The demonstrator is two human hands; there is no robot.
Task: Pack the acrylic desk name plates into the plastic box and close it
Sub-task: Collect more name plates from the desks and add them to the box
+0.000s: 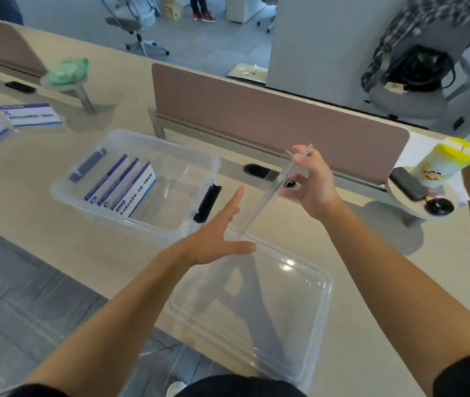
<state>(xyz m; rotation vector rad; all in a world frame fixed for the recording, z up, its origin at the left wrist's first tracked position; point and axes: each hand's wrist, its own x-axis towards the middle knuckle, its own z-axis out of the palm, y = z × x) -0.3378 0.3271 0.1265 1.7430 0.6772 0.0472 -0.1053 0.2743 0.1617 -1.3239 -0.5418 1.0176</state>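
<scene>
A clear acrylic name plate (268, 193) is held in the air over the beige desk (56, 224), just right of the open plastic box (142, 144).

The transparent lid (256, 305) lies flat at the desk's near edge. The box beyond it holds three printed name plates (130, 190) standing in a row. Two more name plates (27, 114) lie far left. The right hand (314, 184) grips the clear plate's upper part. The left hand (216, 239) is spread wide under its lower end, holding nothing.
</scene>
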